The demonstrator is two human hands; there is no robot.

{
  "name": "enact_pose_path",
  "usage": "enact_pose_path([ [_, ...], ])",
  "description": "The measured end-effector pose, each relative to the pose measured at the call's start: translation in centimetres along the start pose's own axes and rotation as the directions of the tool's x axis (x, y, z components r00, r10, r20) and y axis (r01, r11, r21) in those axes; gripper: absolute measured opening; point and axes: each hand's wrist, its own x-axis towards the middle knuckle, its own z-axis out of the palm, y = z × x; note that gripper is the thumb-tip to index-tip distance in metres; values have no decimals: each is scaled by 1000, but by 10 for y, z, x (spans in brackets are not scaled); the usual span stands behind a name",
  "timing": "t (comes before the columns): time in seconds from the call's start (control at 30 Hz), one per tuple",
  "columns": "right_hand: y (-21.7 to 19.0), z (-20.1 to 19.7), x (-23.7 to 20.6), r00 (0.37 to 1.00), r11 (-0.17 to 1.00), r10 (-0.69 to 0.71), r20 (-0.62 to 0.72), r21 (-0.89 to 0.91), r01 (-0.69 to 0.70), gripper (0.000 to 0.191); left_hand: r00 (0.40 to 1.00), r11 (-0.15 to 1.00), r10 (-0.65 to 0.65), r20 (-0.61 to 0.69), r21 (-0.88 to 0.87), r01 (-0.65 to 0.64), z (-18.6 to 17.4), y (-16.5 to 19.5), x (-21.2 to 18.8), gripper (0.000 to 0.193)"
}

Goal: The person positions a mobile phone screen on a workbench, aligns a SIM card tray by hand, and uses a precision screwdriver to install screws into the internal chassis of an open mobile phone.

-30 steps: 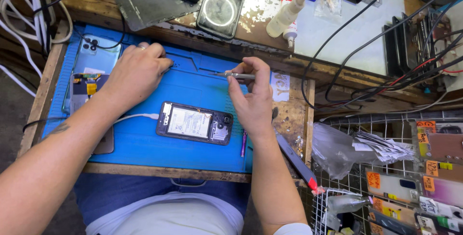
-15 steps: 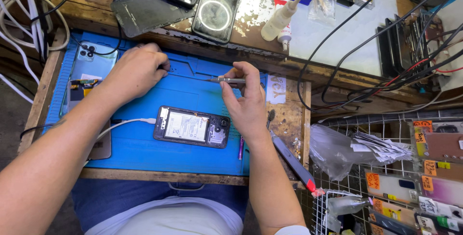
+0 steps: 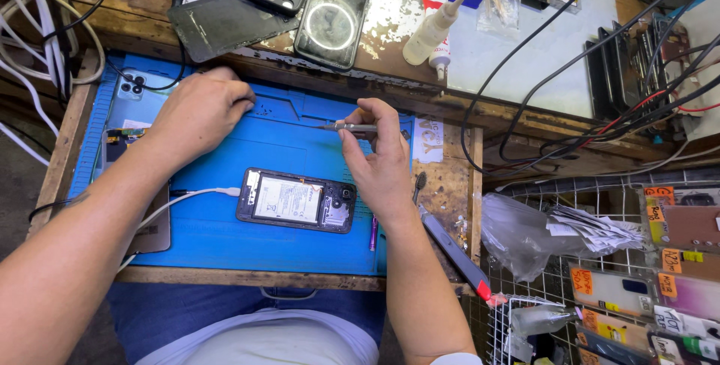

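- Our right hand (image 3: 382, 159) has its grip pinched on a slim metal screwdriver (image 3: 351, 127), thumb and fingertips pressed around the shaft, the tip pointing left across the blue mat (image 3: 225, 237).
- The tool sits just above the opened phone (image 3: 296, 200), clear of it, not touching it.
- That opened phone lies back-up in the middle of the blue mat, its rear cover off, a pale battery showing, the camera end toward our right hand.
- A white cable (image 3: 187, 198) runs into the phone's left end and trails off to the left, under our left forearm.
- Our left hand (image 3: 196, 114) rests up and to the left of the opened phone, palm down on the mat, fingers curled and pressed together at the mat's top edge; whether it pinches anything underneath, we cannot tell.
- Left of that hand, a light blue phone back (image 3: 127, 88) lies on the mat's corner.
- Beyond the mat's far edge, on the worn counter (image 3: 390, 20), a dark phone with a ring on its back (image 3: 334, 13) lies face down, a white glue bottle (image 3: 433, 29) just to its right.
- Right of the opened phone, past our wrist, a purple pen-like tool (image 3: 373, 231) lies at the mat's edge, and a wire basket (image 3: 570, 260) holds a crumpled plastic bag.
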Motion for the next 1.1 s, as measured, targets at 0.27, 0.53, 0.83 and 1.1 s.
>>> enact_pose_path([
  [0.27, 0, -1, 1, 1000, 999, 28, 6, 31, -28, 47, 997, 994, 48, 68, 95, -55, 4, 5, 13, 18],
  [0.53, -6, -2, 1, 999, 1000, -16, 30, -25, 16, 40, 999, 974, -31, 35, 227, 22, 10, 10, 15, 14],
  [0.83, -11, -3, 3, 999, 997, -37, 24, -62, 38, 40, 999, 932, -24, 27, 361, 12, 15, 18, 17, 20],
  [1.1, -12, -6, 3, 998, 996, -58, 17, -67, 59, 39, 987, 993, -19, -162, 113, 38, 16, 8, 13, 17],
])
